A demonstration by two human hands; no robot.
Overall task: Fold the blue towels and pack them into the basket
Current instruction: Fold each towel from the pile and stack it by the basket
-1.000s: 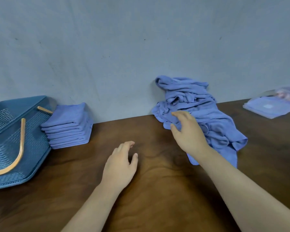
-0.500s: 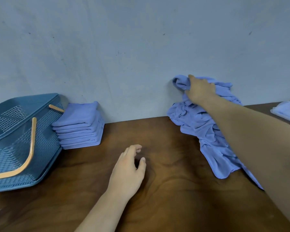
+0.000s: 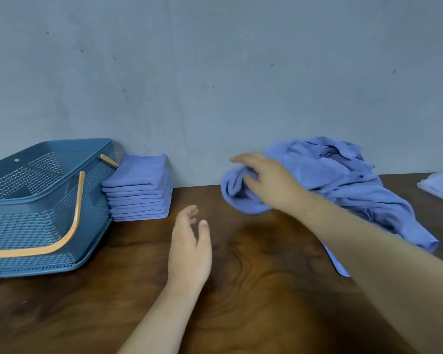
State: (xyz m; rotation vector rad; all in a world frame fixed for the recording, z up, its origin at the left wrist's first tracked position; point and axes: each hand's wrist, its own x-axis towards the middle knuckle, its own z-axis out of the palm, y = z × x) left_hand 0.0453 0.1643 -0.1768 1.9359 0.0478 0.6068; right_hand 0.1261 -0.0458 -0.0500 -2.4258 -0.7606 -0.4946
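— Where are the towels?
— In 2 places on the wooden table (image 3: 253, 297). On the right, a crumpled heap (image 3: 343, 180) of periwinkle-blue cloth slumps against the grey wall (image 3: 215, 85), creased and tangled, with 1 edge trailing toward the near side. Further left, a folded stack (image 3: 141, 190), flat and square-edged, sits at the wall just beside the basket (image 3: 36, 221).
— And the 2 hands?
— The right hand (image 3: 269, 185) grips 1 bunched towel (image 3: 238, 200) at the heap's left end, fingers curled into the wad. The left hand (image 3: 189, 251) is between stack and heap, fingers relaxed, holding nothing; I cannot tell whether it touches the wood.
— The basket?
— Teal, perforated, tilted, with an orange handle (image 3: 78, 200) hanging across its near side.
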